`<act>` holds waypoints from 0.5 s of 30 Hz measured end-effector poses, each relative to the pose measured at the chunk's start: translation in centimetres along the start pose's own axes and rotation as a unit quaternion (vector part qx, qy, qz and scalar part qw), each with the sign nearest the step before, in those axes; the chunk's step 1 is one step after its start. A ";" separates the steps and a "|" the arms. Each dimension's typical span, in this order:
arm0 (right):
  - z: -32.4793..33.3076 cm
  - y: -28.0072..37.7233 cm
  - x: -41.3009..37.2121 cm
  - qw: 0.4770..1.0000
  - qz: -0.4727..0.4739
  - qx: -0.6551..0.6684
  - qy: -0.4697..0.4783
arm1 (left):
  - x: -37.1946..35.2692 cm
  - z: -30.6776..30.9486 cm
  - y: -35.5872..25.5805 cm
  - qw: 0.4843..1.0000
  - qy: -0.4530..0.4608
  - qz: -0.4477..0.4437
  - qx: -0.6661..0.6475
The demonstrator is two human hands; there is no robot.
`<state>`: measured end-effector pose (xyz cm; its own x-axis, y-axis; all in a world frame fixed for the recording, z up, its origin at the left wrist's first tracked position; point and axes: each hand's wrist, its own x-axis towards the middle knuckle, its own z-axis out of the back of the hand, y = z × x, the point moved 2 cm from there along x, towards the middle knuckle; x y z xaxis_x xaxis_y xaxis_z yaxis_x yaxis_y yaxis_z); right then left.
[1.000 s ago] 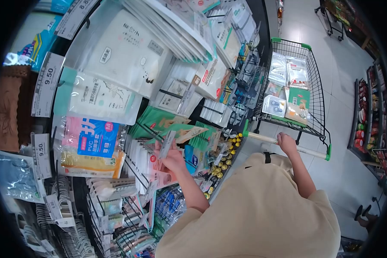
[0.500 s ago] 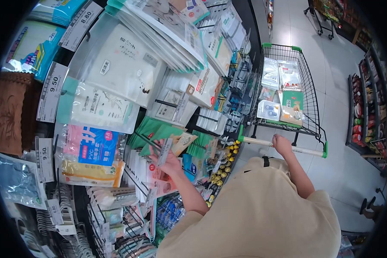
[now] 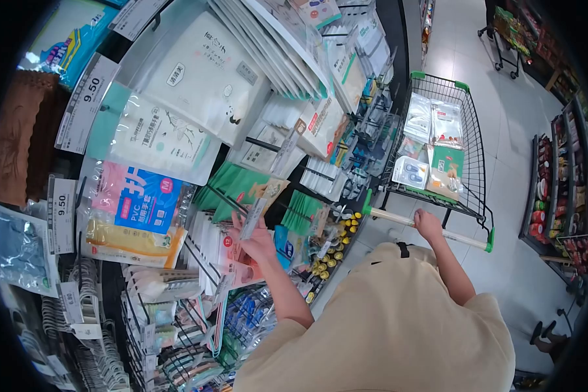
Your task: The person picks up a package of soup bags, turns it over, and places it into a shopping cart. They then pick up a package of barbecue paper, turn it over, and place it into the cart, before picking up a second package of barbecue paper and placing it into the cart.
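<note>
Left hand: the left hand (image 3: pixel 260 245) was raised among the hanging goods, palm up and fingers loosely spread, partly hidden by a narrow white price tag (image 3: pixel 253 219). Whether the fingertips touched the tag could not be told.
Green packs: the flat green-and-tan packs (image 3: pixel 232 189) hung on a dark metal hook just beyond that hand, the tag at the hook's near end.
Right hand: the right hand (image 3: pixel 428 224) was closed around the pale bar handle (image 3: pixel 460 240) with green ends — fingers wrapped over it.
Cart: the black wire cart (image 3: pixel 480 150) with green corners stood on the right, beyond the handle. In it, a green-and-tan packet (image 3: pixel 447 171) lay at the near right, a clear pack with blue oval prints (image 3: pixel 411 172) at the near left, and two shiny clear packs (image 3: pixel 447 122) at the far end.
Rack, left: a blue-and-pink glove packet (image 3: pixel 147 201) hung to the left of the left hand, below large white packs with pale green edges (image 3: pixel 160 140).
Rack, near: pinkish-red packs (image 3: pixel 242 268) hung just below the left hand; small yellow-topped items (image 3: pixel 326 261) were to its right.
Clothing: the beige shirt (image 3: pixel 385 326) filled the near middle.
Aisle: another person's feet (image 3: pixel 542 333) showed at the near right — partly in shadow.
</note>
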<state>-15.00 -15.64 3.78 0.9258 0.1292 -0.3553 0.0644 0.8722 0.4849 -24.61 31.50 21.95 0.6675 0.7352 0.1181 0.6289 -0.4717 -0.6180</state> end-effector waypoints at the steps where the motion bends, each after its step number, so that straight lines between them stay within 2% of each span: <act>1: -0.1 -0.1 0.1 1.000 -0.010 -0.002 0.013 | -0.3 0.5 0.3 1.000 0.003 0.016 -0.019; 5: 0.2 0.4 0.2 1.000 -0.006 -0.011 0.016 | -3.5 1.2 2.1 0.998 0.001 0.030 0.048; 7: 0.3 0.5 0.3 1.000 -0.007 -0.004 0.019 | -5.6 0.5 3.1 0.994 -0.035 0.087 0.048; 9: 0.0 0.3 0.8 1.000 -0.004 0.004 0.017 | -7.9 0.2 4.4 0.992 -0.063 0.100 0.052; 11: -0.2 0.5 1.1 1.000 0.000 0.011 0.016 | -10.4 0.2 5.9 0.980 -0.045 0.181 0.068; 13: 0.2 1.1 1.2 0.999 0.002 0.031 0.011 | -12.9 0.9 7.6 0.967 0.027 0.237 0.092; 14: 0.3 1.3 1.3 0.999 0.009 0.028 0.014 | -14.0 1.5 8.0 0.968 0.022 0.231 0.091; 15: 0.3 1.4 1.4 0.999 0.002 0.032 0.027 | -15.2 2.1 8.6 0.943 0.059 0.292 0.150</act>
<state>-13.52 -14.35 4.22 0.9048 0.1588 -0.3951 0.0869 0.8395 0.5364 -30.17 17.33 13.23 0.9156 0.3251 -0.2366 0.0109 -0.6083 -0.7936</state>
